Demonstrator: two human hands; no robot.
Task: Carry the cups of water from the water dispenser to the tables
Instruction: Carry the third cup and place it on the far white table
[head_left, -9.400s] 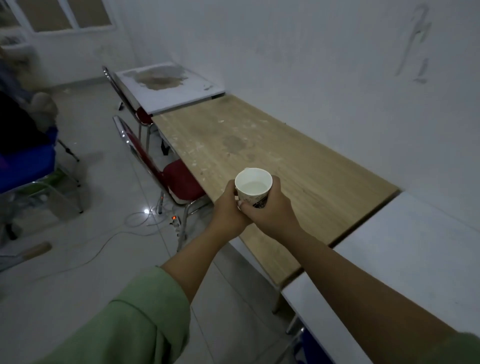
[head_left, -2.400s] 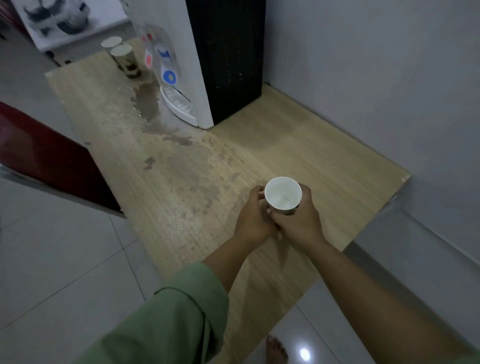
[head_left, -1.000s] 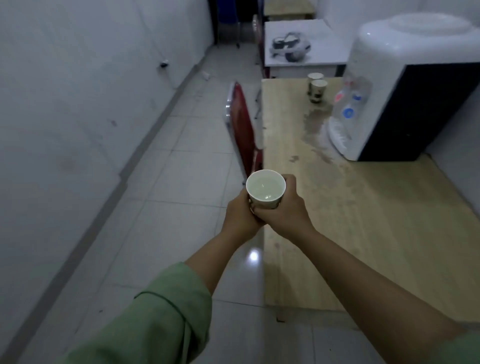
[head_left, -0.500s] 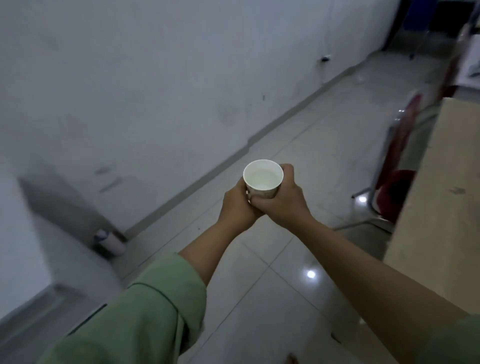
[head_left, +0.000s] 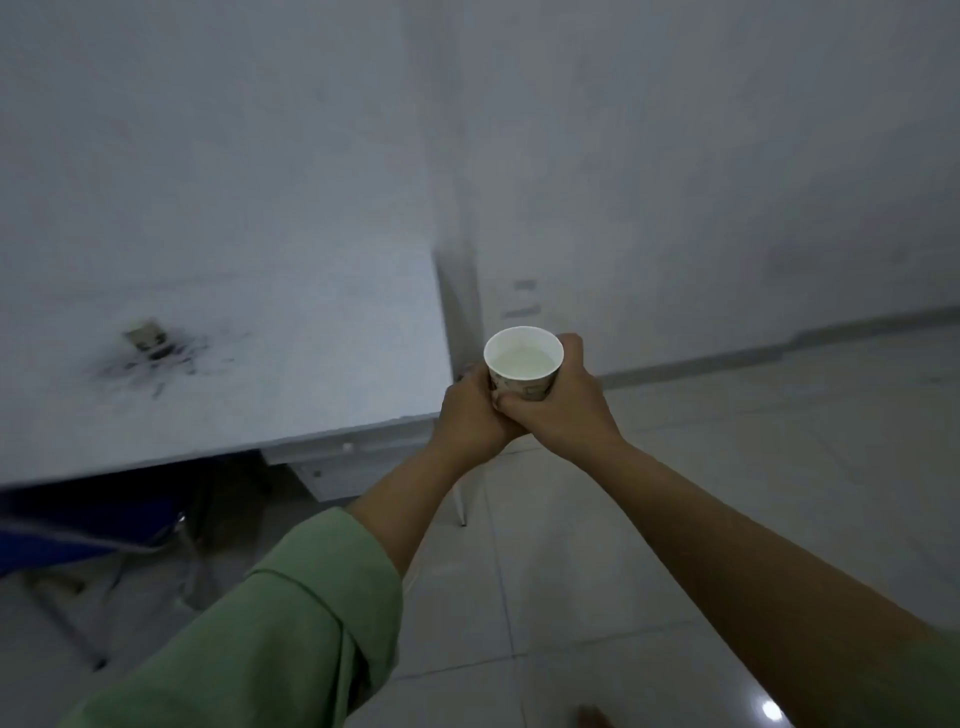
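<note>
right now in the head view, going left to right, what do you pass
dark scorched mark with a small tag on the white table top → left hand → white paper cup of water → right hand → grey baseboard strip along the far wall

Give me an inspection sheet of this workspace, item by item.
Surface: white table at left, top smudged with a dark mark; nothing stands on the part in view.
Job's things: paper cup, upright, holding pale liquid, carried beside the table's corner, not set down.
Clutter: nothing seen on the tabletop.
Hands: left hand and right hand both wrapped round the cup, touching each other.
Cables: nothing seen.
Surroundings: plain white wall, tiled floor, blue chair tucked under the table, green sleeve on the left arm. The picture is blurred.
</note>
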